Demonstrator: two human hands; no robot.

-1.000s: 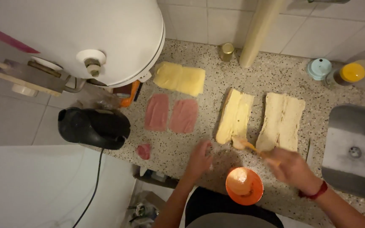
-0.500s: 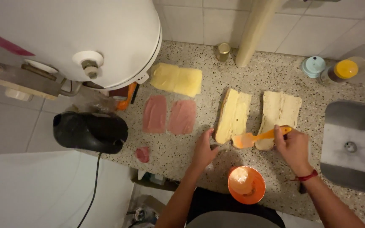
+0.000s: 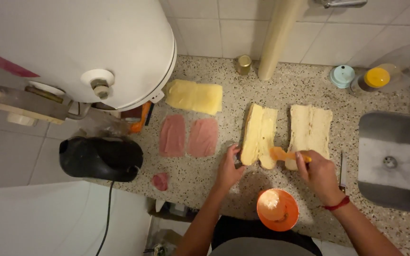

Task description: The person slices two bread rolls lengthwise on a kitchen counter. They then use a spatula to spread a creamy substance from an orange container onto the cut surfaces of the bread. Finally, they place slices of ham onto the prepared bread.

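Observation:
Two split bread halves lie cut side up on the speckled counter, the left bread half (image 3: 258,135) and the right bread half (image 3: 311,131). My right hand (image 3: 320,174) grips an orange spatula (image 3: 284,154) whose blade rests on the near end of the left half. My left hand (image 3: 228,167) touches that half's near left edge with its fingertips. An orange bowl (image 3: 276,209) with pale spread stands at the counter's front edge, just below my right hand.
Two pink ham slices (image 3: 188,136) and yellow cheese slices (image 3: 194,96) lie left of the bread. A black appliance (image 3: 99,158) sits at far left under a white tank (image 3: 72,47). A steel sink (image 3: 395,161) is right, a knife (image 3: 342,166) beside it.
My right hand has drawn the spatula from the right bread half back toward me and left, onto the left half's near end. My left hand stays at that half's edge.

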